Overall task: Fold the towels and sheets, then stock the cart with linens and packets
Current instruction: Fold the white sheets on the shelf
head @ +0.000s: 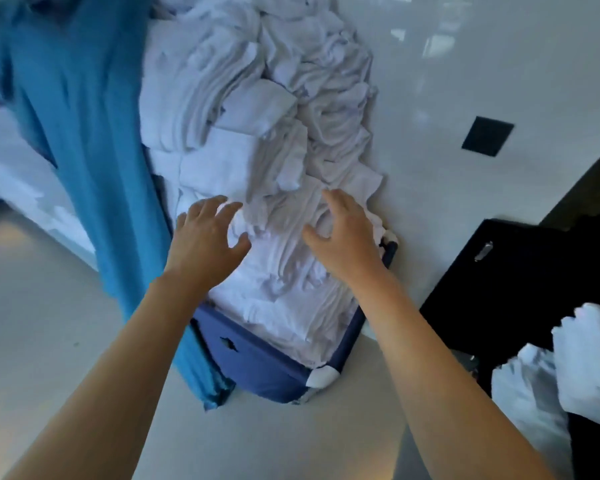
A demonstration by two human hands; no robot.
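Hamper [257, 368] heaped with crumpled white linens [274, 150]; hands spread above.

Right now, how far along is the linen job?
Early. Done: a few folded white towels are stacked at lower right, beside a black cabinet. In hand: nothing gripped; the left hand and right hand hover open over the white linen pile heaped in the blue bin. Left: most of that pile looks unfolded, the blue sheet hangs loose, and no cart or packets are visible.

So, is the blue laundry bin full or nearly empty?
Full. White linens are heaped above the rim of the blue bin and hang over its edge; both hands hover over the pile.
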